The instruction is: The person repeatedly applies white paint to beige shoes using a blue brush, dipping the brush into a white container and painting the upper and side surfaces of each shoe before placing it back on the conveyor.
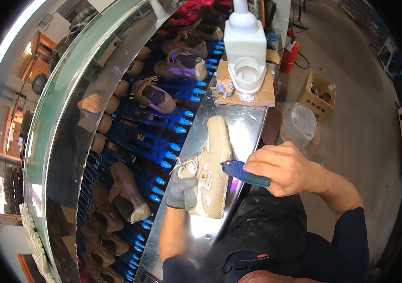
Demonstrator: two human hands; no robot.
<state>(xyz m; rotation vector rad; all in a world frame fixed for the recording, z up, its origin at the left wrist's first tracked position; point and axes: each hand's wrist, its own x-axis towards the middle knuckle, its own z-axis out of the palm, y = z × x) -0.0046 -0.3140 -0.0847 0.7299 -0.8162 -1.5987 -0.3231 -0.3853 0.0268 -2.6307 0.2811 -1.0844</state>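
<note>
Gripping a beige lace-up sneaker (216, 181) near its collar, the gloved left hand (180, 191) steadies it over the metal ledge (247, 125). The bare right hand (281, 169) pinches a dark-blue brush-like tool (245, 174) — its tip at the sole's edge — while more sneakers (163, 100) sit on the blue slatted conveyor (180, 129), to the left.

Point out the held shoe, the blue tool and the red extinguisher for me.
Held shoe (217, 172): head view, on the side of its tan upper.
Blue tool (244, 175): head view, midway along its body.
Extinguisher (289, 56): head view, on its red cylinder.
</note>
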